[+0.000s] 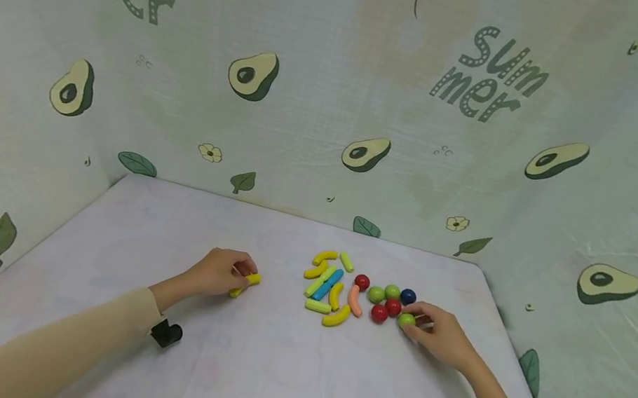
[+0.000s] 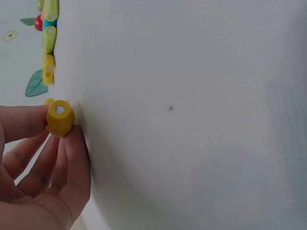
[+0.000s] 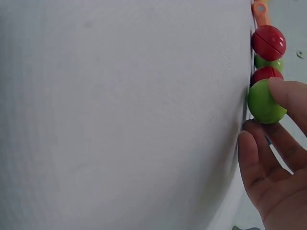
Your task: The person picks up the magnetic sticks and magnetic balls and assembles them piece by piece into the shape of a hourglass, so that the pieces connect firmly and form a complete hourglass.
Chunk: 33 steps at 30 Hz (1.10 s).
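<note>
Yellow piece (image 2: 60,120) pinched by left hand (image 1: 221,273), left of centre; green ball (image 1: 405,321) pinched by right hand (image 1: 439,334), bordered on left by red balls (image 1: 379,314); coloured sticks (image 1: 327,285) scattered between.

Soft, even light fills the head view. Both wrist views look dimmer and hazier, with a blurred shadow on the surface (image 2: 192,143) beside the left hand (image 2: 62,199) and glints on a red ball (image 3: 268,43); light probably falls from above.
</note>
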Each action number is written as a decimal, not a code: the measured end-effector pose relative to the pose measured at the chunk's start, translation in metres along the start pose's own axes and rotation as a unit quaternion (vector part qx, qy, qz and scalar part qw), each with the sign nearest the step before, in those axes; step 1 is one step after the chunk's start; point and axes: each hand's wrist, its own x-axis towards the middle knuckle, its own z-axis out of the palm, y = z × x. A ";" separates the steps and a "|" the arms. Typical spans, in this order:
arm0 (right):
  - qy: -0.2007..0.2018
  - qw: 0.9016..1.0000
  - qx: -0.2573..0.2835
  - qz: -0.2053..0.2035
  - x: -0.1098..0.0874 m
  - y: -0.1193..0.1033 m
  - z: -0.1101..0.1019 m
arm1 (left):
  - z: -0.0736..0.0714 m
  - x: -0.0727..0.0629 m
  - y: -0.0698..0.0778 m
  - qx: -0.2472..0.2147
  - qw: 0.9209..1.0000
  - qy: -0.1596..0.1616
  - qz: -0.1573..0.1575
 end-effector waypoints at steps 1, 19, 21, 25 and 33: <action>0.006 1.000 0.001 0.003 -0.001 0.000 0.000 | 0.000 0.000 0.000 0.001 1.000 0.000 0.000; 0.008 0.999 0.035 -0.022 0.011 -0.060 0.014 | -0.001 -0.004 0.005 0.000 1.000 -0.002 -0.004; 0.008 0.999 0.033 -0.034 0.019 -0.069 0.021 | -0.002 -0.004 0.004 0.003 1.000 0.000 -0.007; 0.001 0.997 0.040 -0.064 0.035 -0.089 0.034 | -0.001 -0.003 0.004 0.004 1.000 0.000 -0.004; -0.029 0.995 0.076 -0.065 0.064 -0.126 0.062 | 0.001 0.001 0.001 0.001 1.000 -0.005 -0.010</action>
